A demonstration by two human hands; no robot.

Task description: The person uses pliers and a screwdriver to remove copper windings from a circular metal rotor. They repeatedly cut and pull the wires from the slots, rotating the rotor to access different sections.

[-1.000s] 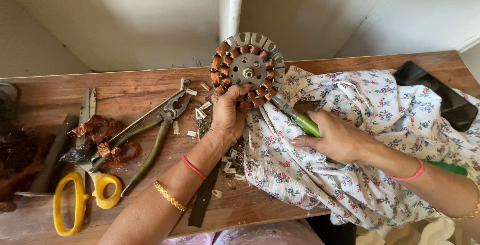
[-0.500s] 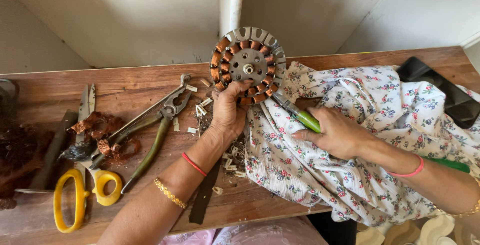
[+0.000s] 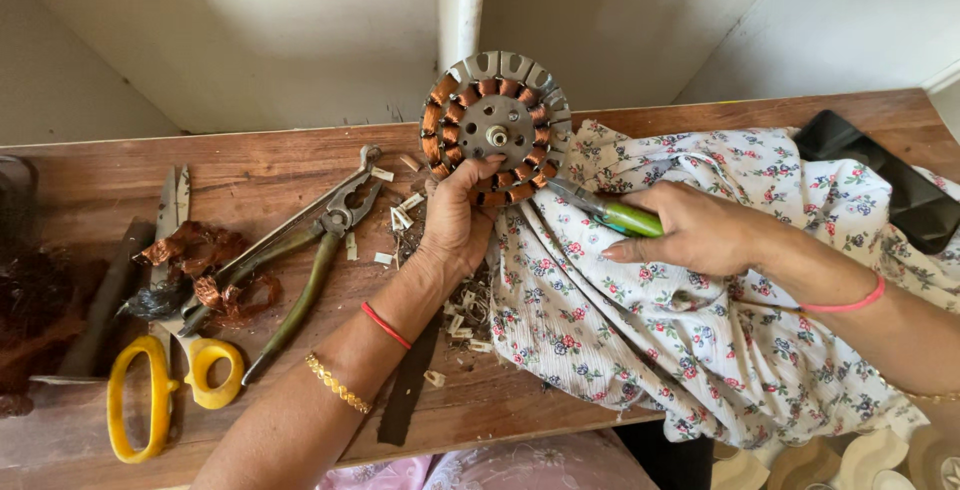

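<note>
A round motor stator [image 3: 497,125] with copper windings stands on edge on the wooden bench [image 3: 260,175]. My left hand [image 3: 458,220] grips its lower rim from below. My right hand [image 3: 690,230] holds a green-handled tool [image 3: 612,213] whose metal tip points at the stator's lower right edge. A floral cloth [image 3: 700,320] lies under my right hand and forearm.
Long-handled pliers [image 3: 310,250] lie left of my left hand, with yellow-handled scissors [image 3: 165,390], clumps of copper wire [image 3: 205,270] and small white scraps [image 3: 400,220] around them. A dark flat strip [image 3: 405,400] lies by my left forearm. A black object [image 3: 900,195] sits at the far right.
Both hands and the stator keep the same hold. The tool's tip stays at the stator's lower right edge with only slight shifts.
</note>
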